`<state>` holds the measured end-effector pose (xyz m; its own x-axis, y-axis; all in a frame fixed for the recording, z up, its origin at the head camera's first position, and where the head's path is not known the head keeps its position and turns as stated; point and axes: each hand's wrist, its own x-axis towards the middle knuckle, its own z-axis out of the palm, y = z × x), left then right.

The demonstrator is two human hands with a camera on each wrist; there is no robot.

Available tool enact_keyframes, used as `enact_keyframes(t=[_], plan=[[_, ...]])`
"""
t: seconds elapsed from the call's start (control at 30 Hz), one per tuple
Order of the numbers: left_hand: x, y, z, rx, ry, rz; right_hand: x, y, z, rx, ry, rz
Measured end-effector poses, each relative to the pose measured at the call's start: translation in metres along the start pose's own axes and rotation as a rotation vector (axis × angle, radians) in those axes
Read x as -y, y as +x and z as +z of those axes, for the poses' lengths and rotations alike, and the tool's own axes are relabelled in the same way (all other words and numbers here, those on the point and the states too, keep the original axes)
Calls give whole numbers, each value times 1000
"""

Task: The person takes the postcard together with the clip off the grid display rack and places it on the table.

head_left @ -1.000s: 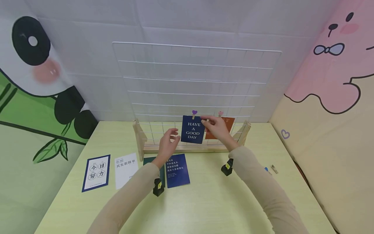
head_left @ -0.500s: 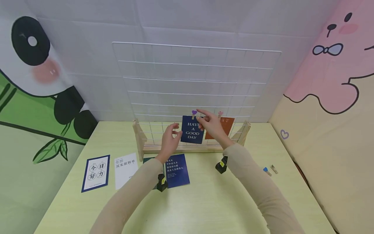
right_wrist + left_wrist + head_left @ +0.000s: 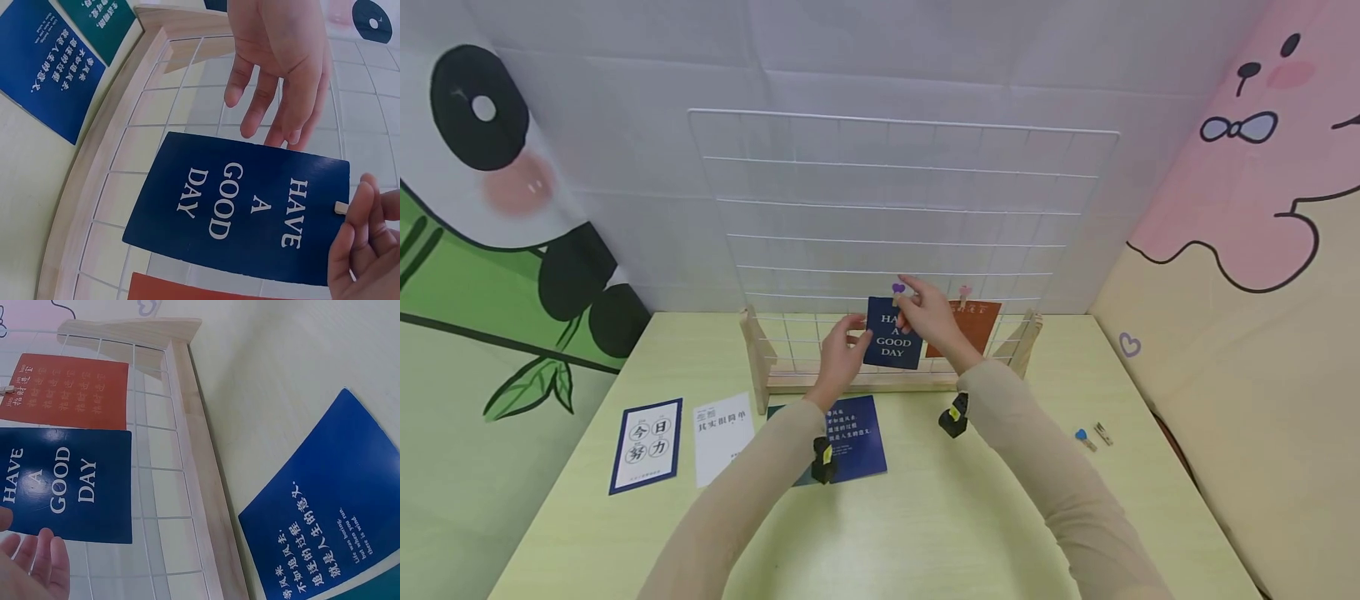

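A navy card [image 3: 892,342] reading "HAVE A GOOD DAY" hangs upright on the white wire grid [image 3: 797,354]. A small wooden clothespin [image 3: 341,207] with a purple heart [image 3: 898,287] sits at its top edge. My right hand [image 3: 931,318] is at that top edge, fingertips beside the clothespin, covering part of the lettering; a firm pinch is not visible. At the card's left edge, my left hand [image 3: 841,350] has its fingers loosely bent, tips at or just beside the edge. To the right hangs an orange-red card [image 3: 976,327] under a pink-topped clothespin [image 3: 965,293].
The grid stands in a wooden base [image 3: 880,382]. On the table lie a blue card [image 3: 861,442], a partly hidden green card [image 3: 103,28], a white card [image 3: 722,429] and a blue-framed card [image 3: 646,446]. Two loose clothespins, one blue-topped clothespin [image 3: 1086,440], lie right.
My right hand has moved left from the navy card's upper right corner to its clothespin. The left hand has shifted slightly right, up to the card's left edge. The cards stay in place.
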<state>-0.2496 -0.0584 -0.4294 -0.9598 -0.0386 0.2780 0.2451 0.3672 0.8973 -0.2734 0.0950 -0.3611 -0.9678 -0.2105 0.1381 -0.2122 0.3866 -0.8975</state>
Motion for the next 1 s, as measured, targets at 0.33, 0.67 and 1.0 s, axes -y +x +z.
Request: enact_keyframes(t=[0.33, 0.67, 1.0], plan=[[0, 5, 4, -24, 23, -5, 1, 3, 0, -62, -46, -9], [-2, 6, 8, -45, 52, -31, -1, 6, 0, -121, 15, -14], [-4, 7, 13, -74, 15, -65, -3, 9, 0, -138, -12, -48]])
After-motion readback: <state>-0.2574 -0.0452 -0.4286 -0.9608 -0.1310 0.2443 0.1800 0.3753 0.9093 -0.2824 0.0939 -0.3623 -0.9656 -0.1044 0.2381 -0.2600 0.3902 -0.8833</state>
